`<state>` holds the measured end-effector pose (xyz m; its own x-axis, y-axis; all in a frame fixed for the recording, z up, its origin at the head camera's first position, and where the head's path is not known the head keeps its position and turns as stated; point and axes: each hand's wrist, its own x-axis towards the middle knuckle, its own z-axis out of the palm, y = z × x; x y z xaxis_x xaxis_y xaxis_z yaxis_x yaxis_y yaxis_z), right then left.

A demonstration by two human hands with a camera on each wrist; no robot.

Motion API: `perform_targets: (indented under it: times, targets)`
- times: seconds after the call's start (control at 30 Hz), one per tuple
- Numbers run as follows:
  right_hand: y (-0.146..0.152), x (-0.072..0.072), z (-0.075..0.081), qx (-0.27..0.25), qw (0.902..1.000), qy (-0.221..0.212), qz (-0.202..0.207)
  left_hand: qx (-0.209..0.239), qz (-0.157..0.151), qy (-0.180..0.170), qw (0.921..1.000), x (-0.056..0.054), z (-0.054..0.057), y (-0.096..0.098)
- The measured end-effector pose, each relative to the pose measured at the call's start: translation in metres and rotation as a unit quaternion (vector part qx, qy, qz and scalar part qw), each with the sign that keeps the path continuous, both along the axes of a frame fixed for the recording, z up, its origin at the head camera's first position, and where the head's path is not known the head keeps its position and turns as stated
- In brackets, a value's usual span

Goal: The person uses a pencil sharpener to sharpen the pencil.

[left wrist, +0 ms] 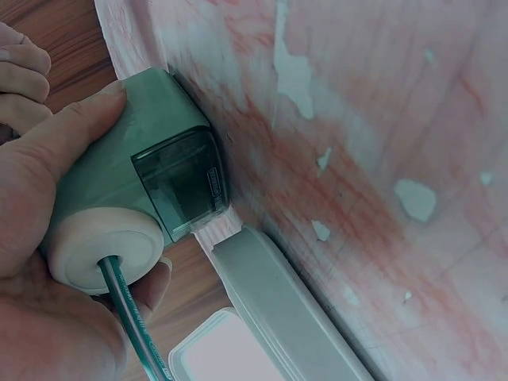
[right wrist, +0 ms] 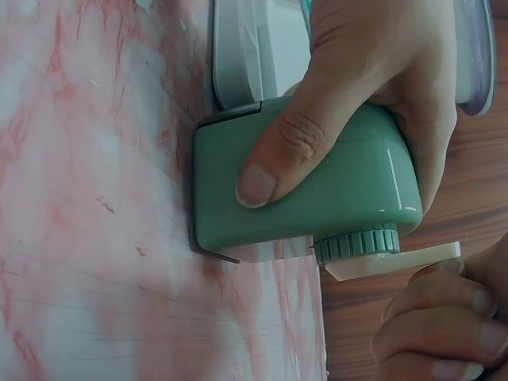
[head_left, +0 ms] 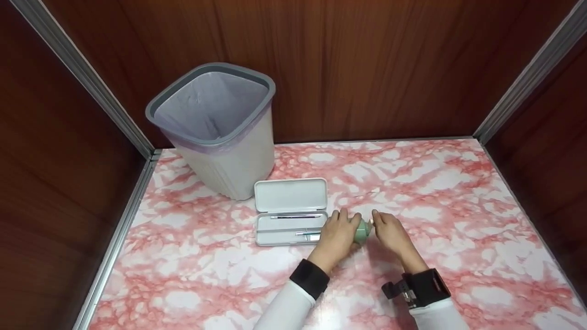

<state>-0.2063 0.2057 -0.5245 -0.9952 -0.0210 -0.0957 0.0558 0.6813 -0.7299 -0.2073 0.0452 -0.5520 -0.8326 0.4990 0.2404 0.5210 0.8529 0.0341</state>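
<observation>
Pencil (left wrist: 135,317) sits inserted in the sharpener (right wrist: 341,182), right of centre in the head view; my left hand (head_left: 337,234) clamps it, my right hand (head_left: 390,231) pinches the crank (right wrist: 397,264). Insertion is done; cranking and withdrawal appear to remain.

A pale waste bin (head_left: 234,172), lined with a lilac bag (head_left: 220,98), stands at the back left of the pink-and-white tabletop (head_left: 422,188). Near it an open grey pencil case (head_left: 291,195) holds a dark pencil (head_left: 296,217). Wood-grain panels (head_left: 367,68) rise on three sides, metal strips (head_left: 87,73) in the corners.
</observation>
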Motion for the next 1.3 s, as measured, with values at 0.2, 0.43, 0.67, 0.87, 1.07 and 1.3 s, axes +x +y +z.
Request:
perform_targets:
  times: [0.2, 0.43, 0.67, 0.87, 1.07, 1.3]
  targets:
    - [0.000, -0.009, -0.003, -0.016, 0.9998, 0.001, 0.008, -0.004, 0.001, -0.008, 1.0000, -0.001, 0.001, 0.000]
    - [0.002, -0.017, -0.010, -0.033, 0.9992, 0.007, 0.020, -0.005, -0.001, -0.002, 1.0000, -0.002, 0.000, 0.000]
    - [0.005, -0.025, -0.022, -0.038, 0.9988, -0.005, 0.031, -0.004, -0.002, -0.005, 1.0000, 0.000, 0.000, 0.000]
    - [0.006, -0.028, -0.038, -0.031, 0.9985, -0.029, 0.036, -0.007, -0.002, 0.003, 1.0000, 0.000, -0.001, 0.000]
    - [0.009, -0.026, -0.050, -0.046, 0.9968, -0.048, 0.043, -0.008, -0.002, 0.014, 0.9999, 0.001, -0.002, 0.000]
    - [0.008, -0.020, -0.052, 0.005, 0.9971, -0.041, 0.064, -0.002, -0.002, 0.034, 0.9994, 0.000, -0.003, -0.001]
